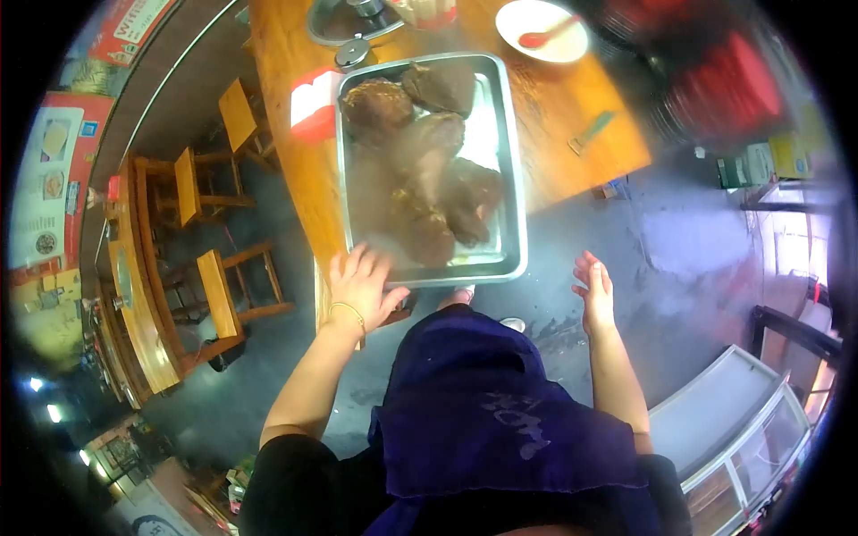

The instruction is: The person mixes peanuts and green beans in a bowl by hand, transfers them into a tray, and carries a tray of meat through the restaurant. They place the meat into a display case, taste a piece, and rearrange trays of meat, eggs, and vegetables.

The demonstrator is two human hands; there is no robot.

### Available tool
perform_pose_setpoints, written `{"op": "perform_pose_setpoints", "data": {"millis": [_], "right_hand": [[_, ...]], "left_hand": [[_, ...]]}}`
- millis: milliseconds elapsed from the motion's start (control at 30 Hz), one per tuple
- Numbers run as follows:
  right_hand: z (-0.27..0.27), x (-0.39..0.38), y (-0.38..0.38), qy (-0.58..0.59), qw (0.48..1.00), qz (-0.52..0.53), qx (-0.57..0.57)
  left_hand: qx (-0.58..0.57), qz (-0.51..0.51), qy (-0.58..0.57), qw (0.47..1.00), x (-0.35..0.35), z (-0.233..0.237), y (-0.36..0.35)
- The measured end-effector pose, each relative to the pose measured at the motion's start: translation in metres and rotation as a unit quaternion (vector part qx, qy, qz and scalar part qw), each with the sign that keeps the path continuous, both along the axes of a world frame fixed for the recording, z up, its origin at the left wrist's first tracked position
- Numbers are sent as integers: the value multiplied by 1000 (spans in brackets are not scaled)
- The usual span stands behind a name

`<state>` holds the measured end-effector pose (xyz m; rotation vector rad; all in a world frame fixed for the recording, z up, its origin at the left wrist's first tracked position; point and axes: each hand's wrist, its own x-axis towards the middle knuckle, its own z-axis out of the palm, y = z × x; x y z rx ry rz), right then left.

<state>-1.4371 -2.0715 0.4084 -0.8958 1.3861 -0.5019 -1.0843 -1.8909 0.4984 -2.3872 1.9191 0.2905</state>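
A metal tray (514, 179) holds several large chunks of dark brown cooked meat (429, 147), with steam hazing the view over them. The tray rests on a wooden table and its near end juts past the table edge. My left hand (365, 281) is at the tray's near left corner, fingers spread and fingertips right at the rim. Off to the right of the tray, my right hand (596, 290) hangs in the air above the floor, holding nothing, its fingers extended.
On the wooden table (572, 107) stand a white bowl (542, 31) with a red spoon, a red and white box (315, 103), a metal-lidded jar (354, 54) and a small green-handled tool (592, 132). Wooden chairs (219, 295) stand left; a glass-paned cabinet (751, 447) is lower right.
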Motion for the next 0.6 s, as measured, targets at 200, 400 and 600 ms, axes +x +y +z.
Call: {"op": "perform_pose_setpoints", "data": {"millis": [200, 400, 600], "right_hand": [[5, -84, 51, 15, 999, -43, -9], [5, -157, 103, 20, 995, -98, 2], [-9, -209, 166, 23, 992, -126, 12]], "left_hand": [[56, 32, -45, 997, -18, -4, 13], [-149, 8, -25, 989, -40, 4, 12], [-114, 200, 564, 793, -148, -84, 20]]}}
